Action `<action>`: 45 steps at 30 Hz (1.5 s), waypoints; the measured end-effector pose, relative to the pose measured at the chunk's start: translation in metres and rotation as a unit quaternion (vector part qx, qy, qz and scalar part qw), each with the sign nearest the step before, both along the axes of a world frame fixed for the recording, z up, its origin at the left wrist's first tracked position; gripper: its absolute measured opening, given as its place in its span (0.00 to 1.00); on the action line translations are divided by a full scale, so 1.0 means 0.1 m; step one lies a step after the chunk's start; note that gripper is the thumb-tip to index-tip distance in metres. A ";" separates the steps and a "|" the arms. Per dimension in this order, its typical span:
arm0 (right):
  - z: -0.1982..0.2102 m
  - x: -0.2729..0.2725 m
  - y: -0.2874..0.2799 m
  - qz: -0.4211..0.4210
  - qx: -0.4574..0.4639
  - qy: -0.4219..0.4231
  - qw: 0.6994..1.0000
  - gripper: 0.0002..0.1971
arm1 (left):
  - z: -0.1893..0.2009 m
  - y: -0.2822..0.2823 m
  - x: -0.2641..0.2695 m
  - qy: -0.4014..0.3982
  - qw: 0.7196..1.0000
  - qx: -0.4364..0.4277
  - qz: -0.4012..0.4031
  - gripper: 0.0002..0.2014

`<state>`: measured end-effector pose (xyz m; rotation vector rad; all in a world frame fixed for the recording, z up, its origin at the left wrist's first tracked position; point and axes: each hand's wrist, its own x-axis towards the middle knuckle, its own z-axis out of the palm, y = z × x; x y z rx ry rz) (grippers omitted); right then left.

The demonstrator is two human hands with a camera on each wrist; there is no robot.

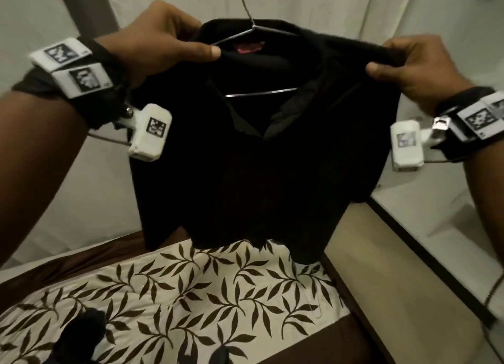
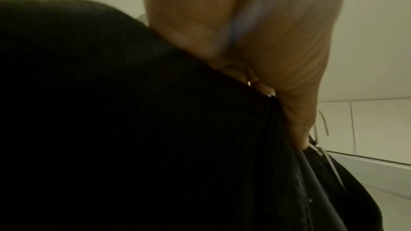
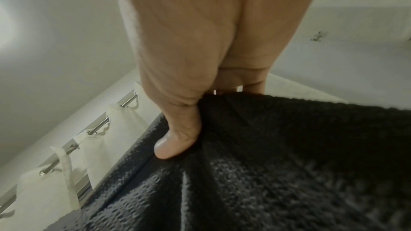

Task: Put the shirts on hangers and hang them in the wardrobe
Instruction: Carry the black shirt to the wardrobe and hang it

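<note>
Hanging mid-air on a thin silver wire hanger (image 1: 253,30), the black collared shirt (image 1: 261,150) is spread so its shoulders seat; left hand (image 1: 161,40) pinches collar at ten o'clock, right hand (image 1: 417,63) pinches shoulder at two; hem clears the leaf-patterned bed (image 1: 191,295), open room above

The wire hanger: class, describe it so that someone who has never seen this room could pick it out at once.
Start at the bed with the leaf-patterned cover. Above it, the left hand and the right hand hold up a black shirt by its shoulders. The wire hanger sits inside its collar, its hook poking out above: the only thin, shiny metal against dark cloth.
</note>
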<state>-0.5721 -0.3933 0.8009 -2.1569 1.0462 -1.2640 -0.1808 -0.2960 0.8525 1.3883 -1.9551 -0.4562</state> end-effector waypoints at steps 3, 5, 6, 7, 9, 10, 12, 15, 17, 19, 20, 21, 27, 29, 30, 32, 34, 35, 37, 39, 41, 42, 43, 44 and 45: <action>-0.22 -0.50 0.02 -0.016 0.042 -0.007 0.999 0.09 | -0.06 -0.05 -0.40 0.052 0.991 0.096 -0.081 0.19; -0.43 -0.87 0.05 -0.034 0.079 -0.001 0.996 0.11 | -0.19 -0.07 -0.75 0.104 0.968 0.174 -0.150 0.23; -0.54 -1.08 0.04 -0.039 0.092 -0.014 0.995 0.21 | -0.28 -0.08 -0.97 0.133 0.954 0.205 -0.173 0.19; -0.65 -1.30 0.00 -0.050 0.096 -0.035 0.994 0.31 | -0.37 -0.09 -1.22 0.158 0.943 0.226 -0.188 0.14; -0.83 -1.75 -0.09 -0.093 0.101 -0.067 0.988 0.35 | -0.56 -0.17 -1.81 0.205 0.928 0.245 -0.190 0.11; -0.91 -1.95 -0.13 -0.125 0.107 -0.064 0.984 0.30 | -0.66 -0.22 -2.09 0.227 0.922 0.254 -0.182 0.11; -1.11 -2.33 -0.23 -0.180 0.116 -0.051 0.975 0.17 | -0.84 -0.31 -2.62 0.262 0.909 0.274 -0.175 0.13; -1.29 -3.02 -0.27 -0.285 0.110 0.036 0.952 0.16 | -1.12 -0.47 -3.55 0.315 0.882 0.312 -0.159 0.14; -1.34 -3.36 -0.13 -0.334 0.089 0.049 0.937 0.19 | -1.31 -0.57 -4.19 0.365 0.859 0.330 -0.139 0.12; -1.33 -3.54 0.18 -0.319 0.094 -0.014 0.943 0.11 | -1.49 -0.67 -4.81 0.402 0.846 0.334 -0.102 0.12; -1.34 -3.60 0.36 -0.294 0.115 -0.042 0.948 0.07 | -1.59 -0.72 -5.09 0.423 0.835 0.342 -0.082 0.12; -1.35 -3.63 0.54 -0.261 0.144 -0.065 0.952 0.03 | -1.67 -0.75 -5.35 0.447 0.819 0.353 -0.068 0.13; -1.51 -3.88 1.22 -0.166 0.297 -0.047 0.939 0.17 | -2.08 -0.81 -6.62 0.455 0.786 0.408 -0.091 0.06; -1.61 -4.07 1.25 -0.195 0.309 -0.031 0.930 0.10 | -2.20 -0.81 -6.93 0.432 0.794 0.413 -0.111 0.08; -1.66 -4.17 1.27 -0.222 0.293 -0.005 0.930 0.10 | -2.25 -0.81 -7.05 0.420 0.800 0.410 -0.121 0.08; -1.78 -4.31 1.29 -0.287 0.249 0.073 0.922 0.10 | -2.30 -0.78 -7.25 0.400 0.812 0.401 -0.140 0.09; -1.86 -4.40 1.32 -0.351 0.215 0.149 0.899 0.12 | -2.28 -0.75 -7.42 0.392 0.817 0.392 -0.156 0.11; -1.90 -4.42 1.32 -0.382 0.205 0.178 0.883 0.15 | -2.25 -0.74 -7.50 0.394 0.816 0.388 -0.166 0.12; -1.92 -4.47 1.32 -0.447 0.163 0.218 0.852 0.23 | -2.17 -0.75 -7.63 0.402 0.809 0.385 -0.187 0.16; -1.83 -4.53 1.28 -0.492 0.063 0.210 0.843 0.33 | -2.08 -0.82 -7.73 0.406 0.801 0.385 -0.212 0.19; -1.71 -4.64 1.21 -0.504 0.001 0.177 0.845 0.37 | -1.99 -0.92 -7.82 0.405 0.798 0.376 -0.240 0.19; -1.65 -4.70 1.16 -0.512 0.007 0.152 0.845 0.36 | -1.93 -0.98 -7.86 0.403 0.798 0.369 -0.255 0.19; -1.59 -4.79 1.10 -0.515 0.017 0.132 0.847 0.32 | -1.88 -1.05 -7.91 0.400 0.799 0.358 -0.271 0.19; -1.57 -4.92 1.03 -0.520 0.015 0.120 0.846 0.25 | -1.82 -1.13 -7.96 0.393 0.802 0.345 -0.290 0.19; -1.53 -5.04 0.96 -0.529 0.012 0.119 0.840 0.19 | -1.78 -1.22 -8.03 0.382 0.806 0.331 -0.307 0.17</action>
